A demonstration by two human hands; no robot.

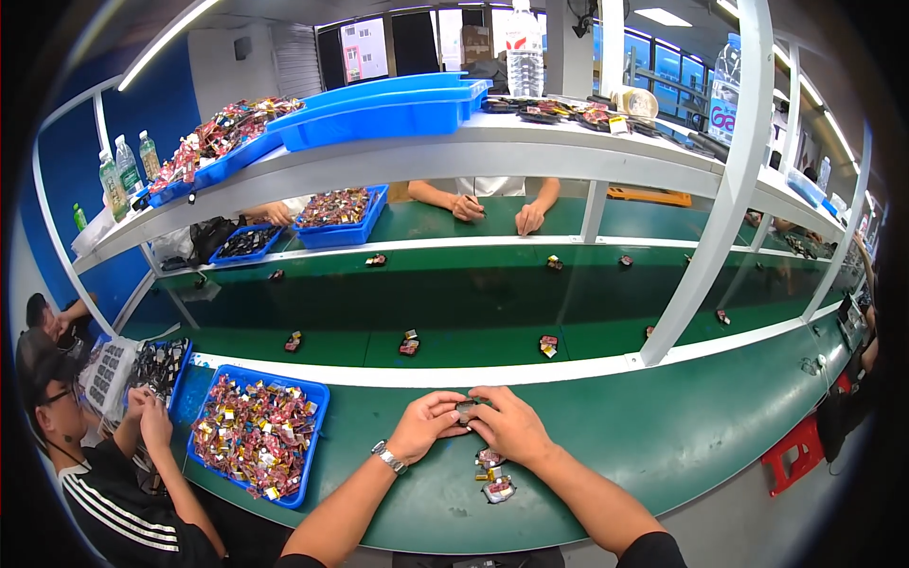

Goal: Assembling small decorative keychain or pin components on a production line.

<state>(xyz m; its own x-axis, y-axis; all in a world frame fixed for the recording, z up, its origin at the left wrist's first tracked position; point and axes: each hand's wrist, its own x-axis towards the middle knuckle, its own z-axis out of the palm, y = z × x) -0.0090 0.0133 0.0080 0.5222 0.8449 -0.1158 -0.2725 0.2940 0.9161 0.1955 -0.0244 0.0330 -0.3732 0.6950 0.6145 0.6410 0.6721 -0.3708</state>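
Observation:
My left hand (423,428), with a metal watch on its wrist, is closed on one side of a small dark casing-like part (465,408). My right hand (512,428) pinches the same part from the other side, and the fingers of both hands partly cover it. Just below my hands, small red circuit-board pieces (489,458) lie on the green tabletop (625,445). Nearer to me rests a pale-edged unit (498,488) with a red board in it.
A blue tray (323,398) heaped with red boards stands left of my hands. Beyond a white rail (398,378), a green conveyor belt (454,303) carries spaced units. A white post (705,227) rises at right. A co-worker (123,473) sits at left; another person's hands (530,218) work opposite.

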